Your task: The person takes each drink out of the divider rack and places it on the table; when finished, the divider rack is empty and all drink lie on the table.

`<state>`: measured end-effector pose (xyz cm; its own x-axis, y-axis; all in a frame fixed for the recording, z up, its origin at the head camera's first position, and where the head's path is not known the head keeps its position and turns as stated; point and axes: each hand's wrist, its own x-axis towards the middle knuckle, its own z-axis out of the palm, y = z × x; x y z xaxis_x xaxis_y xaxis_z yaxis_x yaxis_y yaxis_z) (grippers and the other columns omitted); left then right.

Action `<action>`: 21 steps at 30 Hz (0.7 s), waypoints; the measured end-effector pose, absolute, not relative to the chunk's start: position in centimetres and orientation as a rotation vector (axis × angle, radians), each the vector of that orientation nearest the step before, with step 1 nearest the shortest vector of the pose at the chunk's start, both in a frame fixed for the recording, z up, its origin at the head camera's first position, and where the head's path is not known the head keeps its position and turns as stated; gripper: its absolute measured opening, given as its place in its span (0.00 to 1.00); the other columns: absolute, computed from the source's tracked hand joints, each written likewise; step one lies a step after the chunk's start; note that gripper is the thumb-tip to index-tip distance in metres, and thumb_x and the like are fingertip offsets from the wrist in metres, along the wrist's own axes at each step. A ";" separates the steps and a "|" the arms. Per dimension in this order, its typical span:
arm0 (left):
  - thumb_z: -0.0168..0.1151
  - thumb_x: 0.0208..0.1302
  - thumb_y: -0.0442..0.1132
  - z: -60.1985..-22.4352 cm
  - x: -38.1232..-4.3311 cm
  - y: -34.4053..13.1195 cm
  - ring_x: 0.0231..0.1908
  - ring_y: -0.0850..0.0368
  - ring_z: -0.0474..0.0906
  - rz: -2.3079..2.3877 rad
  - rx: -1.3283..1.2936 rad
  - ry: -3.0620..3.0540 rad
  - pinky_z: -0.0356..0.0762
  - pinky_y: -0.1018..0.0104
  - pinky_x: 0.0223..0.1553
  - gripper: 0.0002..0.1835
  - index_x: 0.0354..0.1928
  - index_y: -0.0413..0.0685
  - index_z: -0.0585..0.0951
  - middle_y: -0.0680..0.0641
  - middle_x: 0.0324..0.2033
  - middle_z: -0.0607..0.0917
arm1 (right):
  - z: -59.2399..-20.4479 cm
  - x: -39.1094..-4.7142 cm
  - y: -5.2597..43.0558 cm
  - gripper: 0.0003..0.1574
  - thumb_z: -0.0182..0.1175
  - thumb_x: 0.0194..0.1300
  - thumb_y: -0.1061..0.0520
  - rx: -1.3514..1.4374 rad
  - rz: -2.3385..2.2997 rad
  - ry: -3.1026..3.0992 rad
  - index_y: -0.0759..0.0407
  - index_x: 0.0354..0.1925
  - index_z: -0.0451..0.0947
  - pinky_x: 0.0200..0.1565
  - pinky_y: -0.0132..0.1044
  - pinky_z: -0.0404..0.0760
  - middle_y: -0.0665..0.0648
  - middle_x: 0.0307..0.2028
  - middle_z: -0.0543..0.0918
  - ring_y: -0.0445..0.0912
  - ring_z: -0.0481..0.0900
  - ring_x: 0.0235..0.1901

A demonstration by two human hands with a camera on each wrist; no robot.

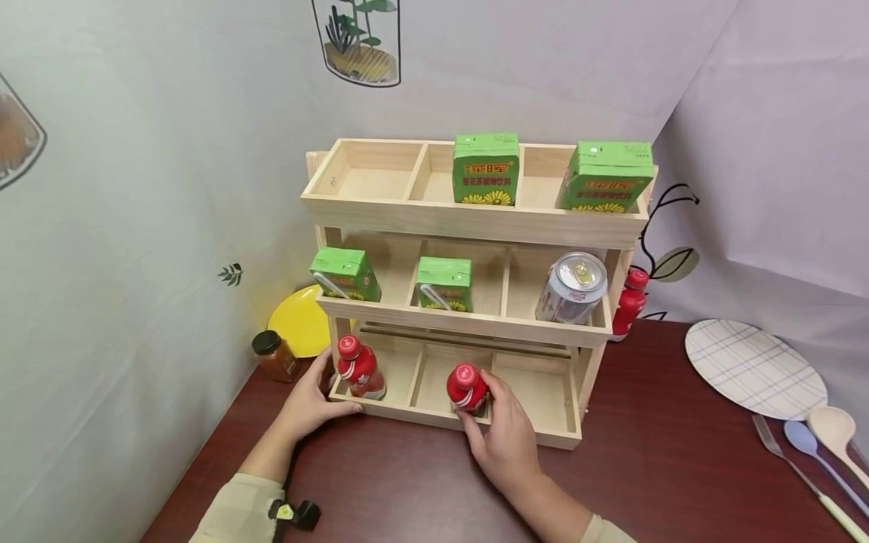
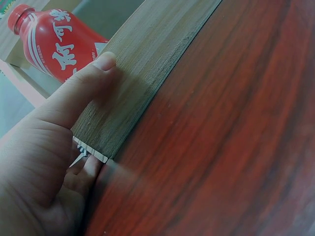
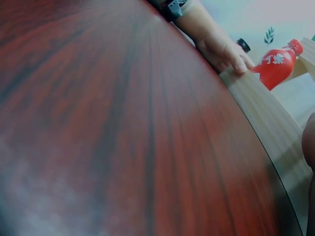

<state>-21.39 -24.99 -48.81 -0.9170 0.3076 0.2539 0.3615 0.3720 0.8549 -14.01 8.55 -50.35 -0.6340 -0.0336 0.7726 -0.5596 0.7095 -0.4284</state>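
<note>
A three-tier wooden shelf rack [image 1: 475, 222] stands on the table. My left hand [image 1: 314, 403] grips its bottom left corner; in the left wrist view the thumb lies on the front board [image 2: 133, 73] and the fingers go round the side. Next to that hand, a red bottle [image 1: 363, 371] stands in the bottom tier's left compartment. With thumb and fingers my right hand [image 1: 508, 441] holds another red bottle [image 1: 466, 388] in the bottom middle compartment. The right wrist view shows mostly tabletop, with the left hand [image 3: 221, 51] at the rack's corner.
Green drink cartons [image 1: 444, 283] and a silver can [image 1: 572, 290] sit on the upper tiers. A brown jar [image 1: 274, 356] and a yellow plate [image 1: 299, 320] are at left. Behind the rack's right side is a red bottle [image 1: 630, 303]; a checked plate [image 1: 755, 369] and utensils lie farther right.
</note>
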 end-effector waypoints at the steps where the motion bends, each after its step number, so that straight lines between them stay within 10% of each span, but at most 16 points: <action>1: 0.83 0.39 0.42 -48.7 -21.3 -25.0 0.60 0.49 0.70 -1.615 -0.623 -2.564 0.69 0.68 0.57 0.59 0.74 0.51 0.56 0.44 0.64 0.70 | -50.4 -14.0 8.6 0.52 0.77 0.45 0.57 0.458 0.859 -2.121 0.67 0.65 0.65 0.56 0.39 0.72 0.60 0.54 0.78 0.52 0.78 0.51; 14: 0.83 0.38 0.38 -48.5 -21.2 -24.8 0.60 0.47 0.69 -1.642 -0.598 -2.555 0.69 0.64 0.58 0.58 0.72 0.51 0.58 0.46 0.62 0.71 | -50.6 -14.1 8.9 0.37 0.55 0.69 0.45 0.571 0.778 -2.041 0.69 0.65 0.66 0.48 0.46 0.79 0.64 0.53 0.75 0.54 0.79 0.47; 21: 0.83 0.39 0.38 -48.5 -21.2 -24.8 0.60 0.46 0.69 -1.618 -0.596 -2.564 0.69 0.54 0.59 0.57 0.72 0.51 0.58 0.45 0.62 0.71 | -50.5 -14.1 8.9 0.36 0.56 0.69 0.50 0.659 0.858 -1.944 0.77 0.62 0.64 0.60 0.36 0.70 0.72 0.53 0.72 0.59 0.77 0.49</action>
<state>-21.16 -24.83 -48.51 -0.9243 0.2931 0.2445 0.3468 0.3777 0.8585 -14.09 8.90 -50.50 -0.4670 -0.1101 0.8774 -0.7226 0.6194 -0.3069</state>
